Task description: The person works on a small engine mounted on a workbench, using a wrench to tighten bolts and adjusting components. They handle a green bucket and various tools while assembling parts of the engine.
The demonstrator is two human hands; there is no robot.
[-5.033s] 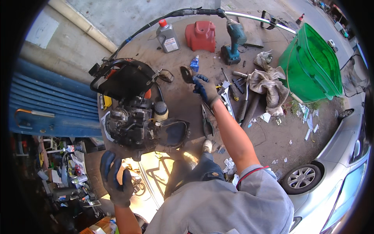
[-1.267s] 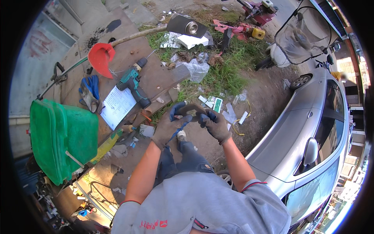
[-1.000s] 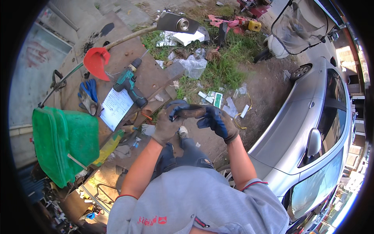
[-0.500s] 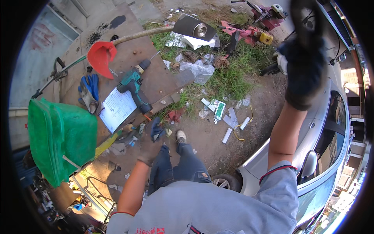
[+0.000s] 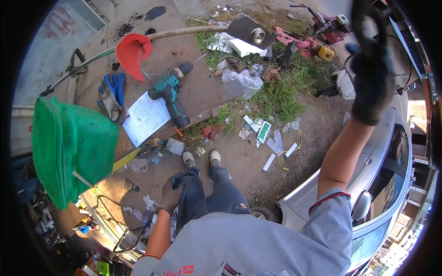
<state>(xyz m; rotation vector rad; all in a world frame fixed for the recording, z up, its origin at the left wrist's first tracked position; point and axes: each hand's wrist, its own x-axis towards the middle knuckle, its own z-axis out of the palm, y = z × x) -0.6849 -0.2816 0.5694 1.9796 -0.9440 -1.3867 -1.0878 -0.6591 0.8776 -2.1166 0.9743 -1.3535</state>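
Note:
My right hand (image 5: 374, 87), in a dark glove, is raised at the upper right, closed on a dark looped part (image 5: 367, 25), blurred and partly out of frame. My left hand (image 5: 170, 193), gloved, hangs beside my left thigh with curled fingers; whether anything is in them is hidden. To the left, the metal bench (image 5: 184, 73) bears a teal drill (image 5: 172, 94), a written sheet (image 5: 143, 119), blue-and-grey gloves (image 5: 113, 94) and a red plastic piece (image 5: 131, 55).
A green bin (image 5: 73, 147) stands left of me, beside the bench. A silver car (image 5: 340, 175) is close on my right. Grass (image 5: 294, 73) and scattered litter (image 5: 268, 138) lie ahead, with red machinery (image 5: 317, 32) and a covered scooter (image 5: 343, 87) beyond.
Both hands held the dark part in front of me; my left hand has released it and dropped to my thigh, while my right hand has lifted it high to the right.

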